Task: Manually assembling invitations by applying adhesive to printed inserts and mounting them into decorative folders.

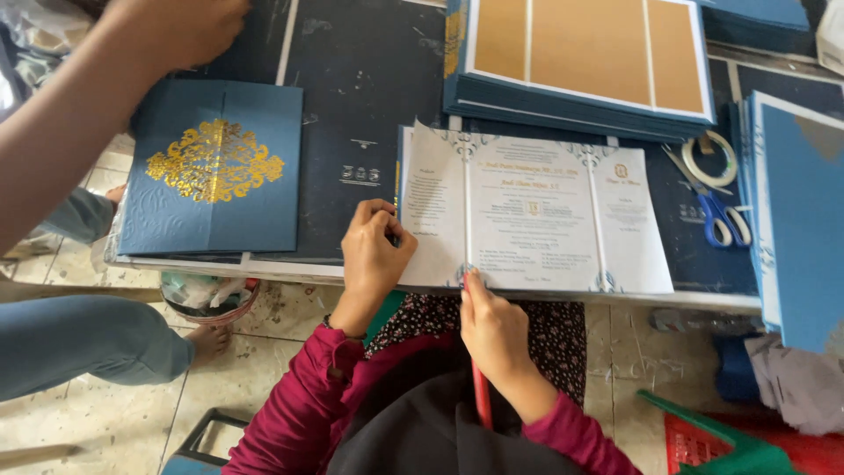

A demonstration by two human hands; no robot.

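An open blue card with a white printed three-panel insert (pixel 536 220) lies on the dark table (pixel 360 97) in front of me. My left hand (pixel 374 255) is curled at the insert's lower left corner, fingertips pressing its left flap. My right hand (pixel 492 325) grips a thin red stick-like tool (pixel 481 396) and presses its tip on the insert's near edge by the left fold.
A closed blue card with gold ornament (pixel 214 167) tops a stack at left. Another person's arm (pixel 79 97) reaches over it; their legs (pixel 88 339) are below. Open card covers (pixel 589 62) are stacked behind. Blue scissors (pixel 716 211), a tape roll (pixel 710 158), blue covers (pixel 804 220) at right.
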